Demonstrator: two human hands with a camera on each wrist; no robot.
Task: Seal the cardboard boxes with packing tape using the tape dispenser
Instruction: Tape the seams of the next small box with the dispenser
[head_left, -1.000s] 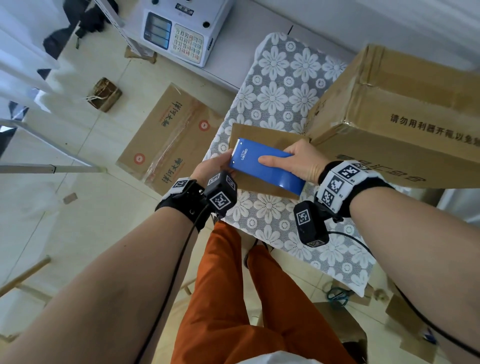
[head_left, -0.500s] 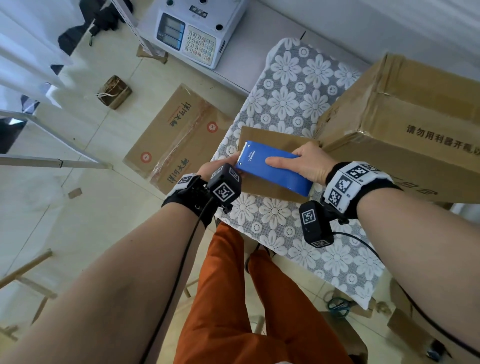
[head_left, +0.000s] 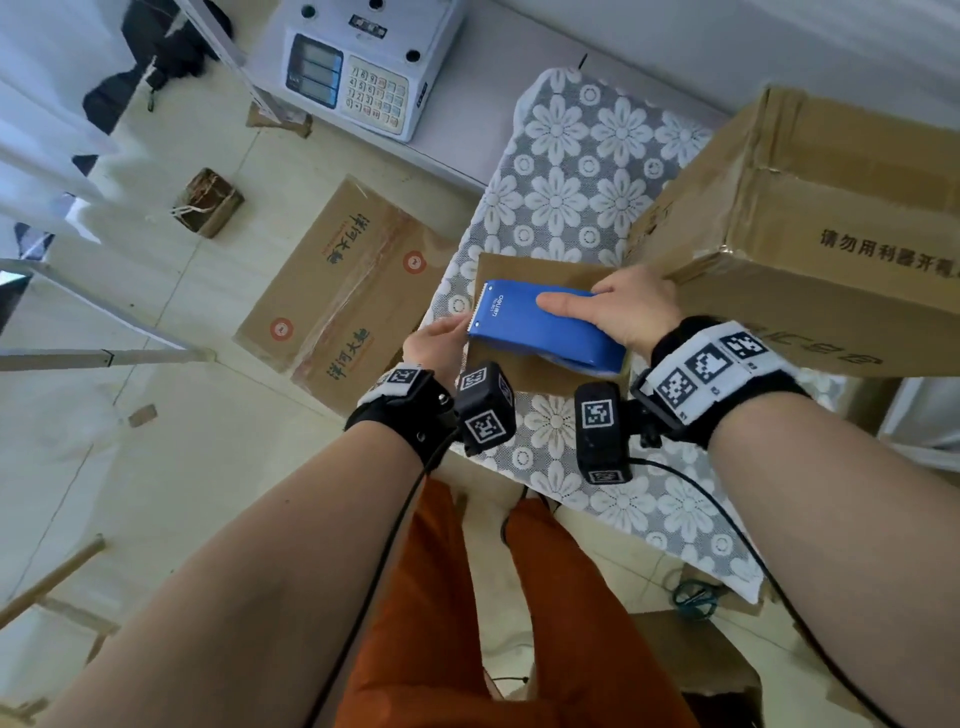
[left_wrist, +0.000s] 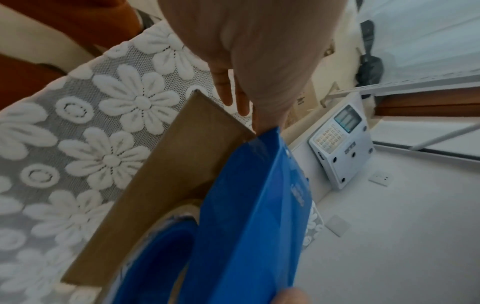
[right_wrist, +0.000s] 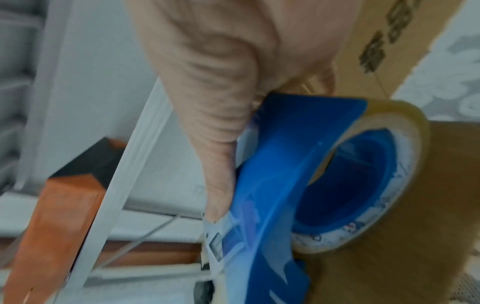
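Observation:
A small flat cardboard box (head_left: 524, 270) lies on the flower-patterned tablecloth (head_left: 566, 171). On top of it sits a blue tape dispenser (head_left: 540, 327) with a clear tape roll (right_wrist: 405, 123). My right hand (head_left: 618, 312) grips the dispenser from above, thumb along its top. The toothed blade end reaches the box's left edge. My left hand (head_left: 436, 348) holds that left end of the box, its thumb at the blade and its fingers (left_wrist: 226, 92) down the side. A large cardboard box (head_left: 805, 218) stands directly right of the small one.
A white weighing scale (head_left: 358, 67) sits on a ledge beyond the table. Flattened cartons (head_left: 343, 280) and a small bundle (head_left: 208, 202) lie on the floor to the left. My legs in orange trousers (head_left: 467, 597) stand against the table's near edge.
The dispenser has slid slightly left, so its blade now sits at the small box's left edge. Both hands keep their holds. The head view has shifted a little.

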